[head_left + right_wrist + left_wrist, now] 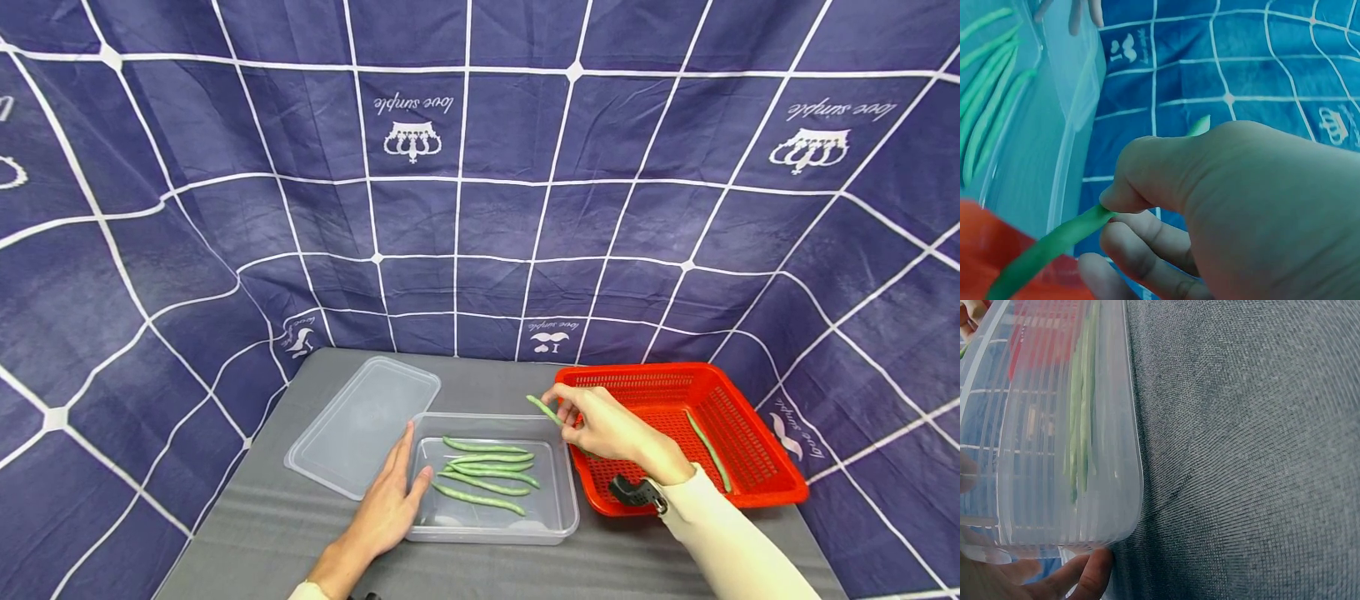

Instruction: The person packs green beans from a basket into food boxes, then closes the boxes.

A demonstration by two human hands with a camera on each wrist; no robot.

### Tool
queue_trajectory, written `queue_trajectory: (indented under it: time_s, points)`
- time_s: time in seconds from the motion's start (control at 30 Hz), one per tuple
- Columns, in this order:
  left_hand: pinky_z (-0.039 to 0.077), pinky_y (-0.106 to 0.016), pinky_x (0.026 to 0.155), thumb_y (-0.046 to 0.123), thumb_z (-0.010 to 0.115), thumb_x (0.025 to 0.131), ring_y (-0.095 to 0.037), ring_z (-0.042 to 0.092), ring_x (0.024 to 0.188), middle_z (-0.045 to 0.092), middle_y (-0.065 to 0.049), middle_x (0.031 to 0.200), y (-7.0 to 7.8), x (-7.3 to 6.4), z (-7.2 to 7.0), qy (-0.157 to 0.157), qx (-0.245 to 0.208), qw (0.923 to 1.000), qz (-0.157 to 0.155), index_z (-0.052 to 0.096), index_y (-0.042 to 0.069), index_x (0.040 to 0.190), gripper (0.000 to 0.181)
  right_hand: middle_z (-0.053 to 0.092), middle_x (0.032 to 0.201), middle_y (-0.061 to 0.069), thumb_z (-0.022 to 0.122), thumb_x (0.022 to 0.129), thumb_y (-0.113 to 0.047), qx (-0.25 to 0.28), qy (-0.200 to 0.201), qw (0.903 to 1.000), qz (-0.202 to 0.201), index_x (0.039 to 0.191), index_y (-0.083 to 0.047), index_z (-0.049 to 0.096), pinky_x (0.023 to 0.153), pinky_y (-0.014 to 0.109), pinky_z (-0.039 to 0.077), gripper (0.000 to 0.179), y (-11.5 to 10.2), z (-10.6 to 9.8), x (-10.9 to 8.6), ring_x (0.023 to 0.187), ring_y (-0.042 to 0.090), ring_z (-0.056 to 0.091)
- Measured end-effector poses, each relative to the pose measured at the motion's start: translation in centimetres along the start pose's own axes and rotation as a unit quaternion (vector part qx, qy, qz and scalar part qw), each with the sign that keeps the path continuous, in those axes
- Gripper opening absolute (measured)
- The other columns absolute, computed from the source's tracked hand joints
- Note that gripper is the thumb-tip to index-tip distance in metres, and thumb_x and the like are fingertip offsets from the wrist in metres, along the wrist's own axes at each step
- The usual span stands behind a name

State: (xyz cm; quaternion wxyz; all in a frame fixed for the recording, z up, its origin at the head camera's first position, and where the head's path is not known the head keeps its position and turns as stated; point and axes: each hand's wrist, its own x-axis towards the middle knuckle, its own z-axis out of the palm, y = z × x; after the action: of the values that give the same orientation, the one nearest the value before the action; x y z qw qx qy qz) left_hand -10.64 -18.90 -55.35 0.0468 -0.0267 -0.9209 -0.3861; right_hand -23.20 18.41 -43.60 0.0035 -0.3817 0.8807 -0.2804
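A clear plastic container stands on the grey cloth, with several green beans lying side by side inside. My left hand touches the container's left side with fingers extended; in the left wrist view its fingertips are against the container's end. My right hand pinches one green bean between thumb and fingers, over the near left part of a red plastic basket. Another green bean lies in the basket, toward its right side.
A flat translucent lid lies on the grey cloth, left of the container. Blue fabric with white lines hangs behind and at both sides. The basket stands close to the container's right side.
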Motion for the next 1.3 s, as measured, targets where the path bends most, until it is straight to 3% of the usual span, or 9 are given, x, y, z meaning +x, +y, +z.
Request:
queue_trajectory:
  time_s: [0.27, 0.53, 0.77, 0.97, 1.3]
  points:
    - [0.038, -0.073, 0.137, 0.032, 0.060, 0.122, -0.050, 0.040, 0.174, 0.031, -0.023, 0.191, -0.1, 0.1, 0.0, -0.001, -0.002, 1.0000, 0.000, 0.015, 0.013, 0.189, 0.083, 0.080, 0.095, -0.001, 0.077, 0.090, 0.010, -0.012, -0.024, 0.9991, -0.033, 0.134, -0.012, 0.076, 0.077, 0.024, 0.062, 0.049, -1.4, 1.0, 0.8, 0.084, 0.000, 0.069]
    - [0.040, -0.072, 0.137, 0.035, 0.060, 0.122, -0.050, 0.041, 0.173, 0.033, -0.024, 0.191, -0.2, 0.0, 0.0, 0.003, 0.003, 1.0000, 0.004, 0.014, 0.014, 0.189, 0.084, 0.077, 0.096, -0.004, 0.072, 0.088, 0.014, -0.005, -0.038, 0.9982, -0.047, 0.137, -0.011, 0.075, 0.075, 0.025, 0.064, 0.055, -3.0, 2.1, 1.6, 0.085, 0.000, 0.068]
    - [0.040, -0.073, 0.136, 0.033, 0.061, 0.122, -0.050, 0.041, 0.173, 0.032, -0.023, 0.191, -0.2, 0.0, -0.1, 0.004, 0.000, 1.0000, 0.004, 0.015, 0.013, 0.189, 0.084, 0.083, 0.104, 0.004, 0.071, 0.090, 0.011, -0.020, -0.066, 0.9960, -0.057, 0.139, -0.011, 0.075, 0.084, 0.029, 0.068, 0.054, -4.1, 3.5, 2.3, 0.093, 0.004, 0.074]
    - [0.040, -0.073, 0.136, 0.032, 0.061, 0.122, -0.050, 0.041, 0.173, 0.032, -0.023, 0.191, -0.2, 0.0, -0.1, 0.003, -0.002, 1.0000, 0.003, 0.015, 0.013, 0.189, 0.084, 0.084, 0.106, 0.007, 0.071, 0.091, 0.010, -0.016, -0.097, 0.9930, -0.065, 0.137, -0.010, 0.076, 0.087, 0.031, 0.069, 0.051, -4.8, 4.7, 2.8, 0.088, 0.000, 0.074]
    - [0.040, -0.073, 0.136, 0.033, 0.061, 0.122, -0.050, 0.041, 0.173, 0.032, -0.023, 0.191, -0.1, 0.0, 0.0, 0.004, -0.001, 1.0000, 0.002, 0.015, 0.015, 0.189, 0.084, 0.081, 0.100, 0.004, 0.076, 0.091, 0.010, -0.018, -0.121, 0.9876, -0.099, 0.130, -0.009, 0.079, 0.084, 0.018, 0.062, 0.044, -5.9, 6.4, 3.0, 0.085, -0.004, 0.068]
